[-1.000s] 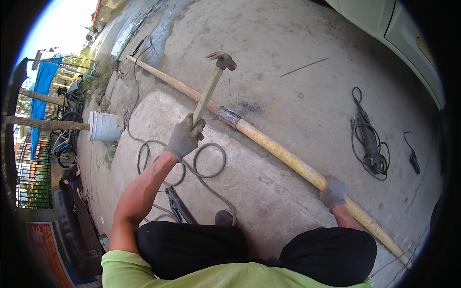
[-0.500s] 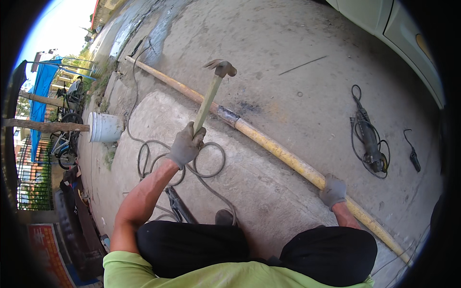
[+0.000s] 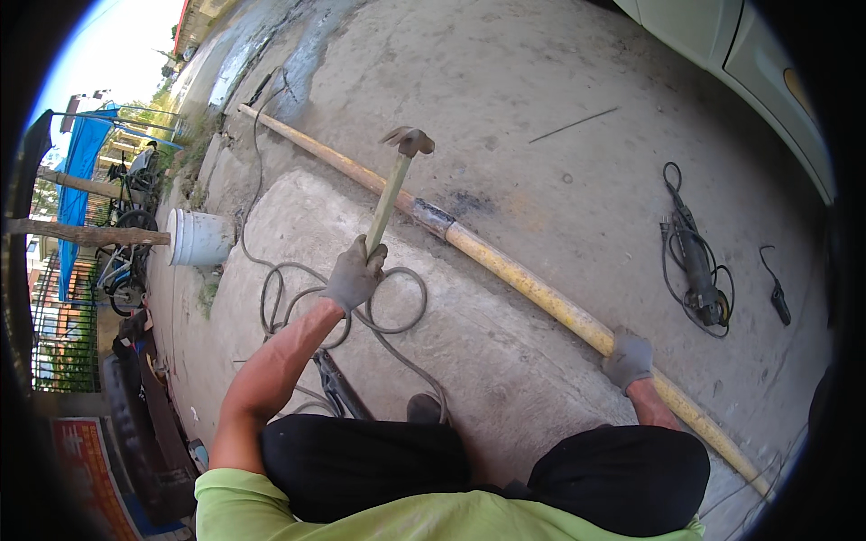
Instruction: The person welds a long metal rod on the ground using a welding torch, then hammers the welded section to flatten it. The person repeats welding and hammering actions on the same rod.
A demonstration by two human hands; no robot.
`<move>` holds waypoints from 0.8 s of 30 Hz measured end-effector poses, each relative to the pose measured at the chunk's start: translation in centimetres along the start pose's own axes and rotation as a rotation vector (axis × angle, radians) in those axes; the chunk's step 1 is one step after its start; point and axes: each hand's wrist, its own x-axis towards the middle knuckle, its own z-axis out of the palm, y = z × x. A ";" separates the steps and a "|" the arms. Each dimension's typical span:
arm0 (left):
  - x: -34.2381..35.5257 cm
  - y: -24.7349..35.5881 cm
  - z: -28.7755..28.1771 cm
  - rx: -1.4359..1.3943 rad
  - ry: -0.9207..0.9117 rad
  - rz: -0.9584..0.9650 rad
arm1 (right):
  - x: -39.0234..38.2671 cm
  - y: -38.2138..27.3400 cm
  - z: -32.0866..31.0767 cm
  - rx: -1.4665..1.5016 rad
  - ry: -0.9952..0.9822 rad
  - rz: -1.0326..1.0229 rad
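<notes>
My left hand (image 3: 354,275), in a grey glove, is closed round the pale wooden handle of a claw hammer (image 3: 410,142), raised with its head upward in the view. My right hand (image 3: 628,358), also gloved, grips a long yellow pipe (image 3: 528,279) lying diagonally on the concrete. The pipe has a dark, stained sleeve or joint (image 3: 431,215) near its middle, beyond the hammer. A grey cable (image 3: 397,323) lies in loops around and below my left hand.
A corded angle grinder (image 3: 699,288), a small black tool (image 3: 780,305) and a thin rod (image 3: 573,124) lie to the right. A white bucket (image 3: 197,239), bicycles (image 3: 126,279) and wooden posts are left. A dark tool (image 3: 341,388) lies by my foot; a vehicle (image 3: 740,63) stands top right.
My left hand and the hammer have moved slightly down the view, toward me. My right hand stays on the pipe in about the same place.
</notes>
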 end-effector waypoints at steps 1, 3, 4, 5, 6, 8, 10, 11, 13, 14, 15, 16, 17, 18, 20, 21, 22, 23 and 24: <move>0.6 -1.5 0.2 0.190 -0.135 -0.084 | 0.2 -0.2 -0.1 -0.001 -0.018 0.000; 0.9 -0.8 -0.4 0.311 -0.280 -0.204 | 0.2 0.0 -0.3 -0.009 -0.060 0.013; 1.1 -0.4 -1.1 0.244 -0.283 -0.243 | 0.4 0.0 -0.3 0.014 -0.036 0.005; 1.6 0.9 -1.7 0.175 -0.289 -0.272 | 0.6 0.2 -0.3 0.034 -0.008 0.007; 1.1 1.6 -1.8 0.095 -0.242 -0.267 | 0.2 0.3 0.0 0.054 0.001 0.003; 0.8 3.4 -2.1 -0.066 -0.138 -0.250 | -0.1 0.4 -0.4 0.026 -0.019 0.012; 0.6 4.5 -2.3 -0.252 -0.076 -0.203 | -0.3 0.4 -1.0 0.003 -0.050 0.024; 0.4 4.6 -2.5 -0.267 -0.032 -0.157 | -0.2 0.0 -1.2 0.000 -0.069 0.031; 0.5 2.4 -1.6 -0.228 0.017 -0.063 | -0.1 -0.2 -1.2 0.002 -0.080 0.031; 0.2 0.1 0.0 -0.081 0.098 0.039 | -0.1 -0.2 -1.1 0.009 -0.070 0.020; 0.8 -3.8 0.5 0.130 -0.007 -0.062 | 0.2 -0.6 -1.0 0.024 -0.056 0.002; 1.5 -6.7 0.1 0.338 -0.114 -0.159 | 0.7 -1.1 -0.9 0.027 -0.059 -0.005; 2.1 -6.8 -0.2 0.405 -0.226 -0.149 | 0.7 -1.0 -0.7 0.021 -0.067 0.005; 2.2 -5.2 0.0 0.275 -0.228 -0.212 | 0.4 -0.4 -0.8 0.005 -0.082 0.016; 2.3 0.5 -1.4 0.024 -0.235 -0.331 | 0.2 0.3 -1.0 0.010 -0.045 0.021; 1.8 1.3 -1.8 -0.024 -0.189 -0.308 | -0.2 0.1 -0.9 0.017 -0.041 0.006; 1.8 2.6 -2.4 -0.106 -0.140 -0.277 | 0.0 -0.1 -1.2 0.012 -0.043 0.013; 1.4 3.8 -2.9 -0.189 -0.090 -0.251 | 0.0 -0.3 -1.7 0.005 -0.050 0.018; 1.3 4.3 -3.0 -0.273 -0.042 -0.223 | 0.1 -0.3 -2.0 -0.003 -0.057 0.023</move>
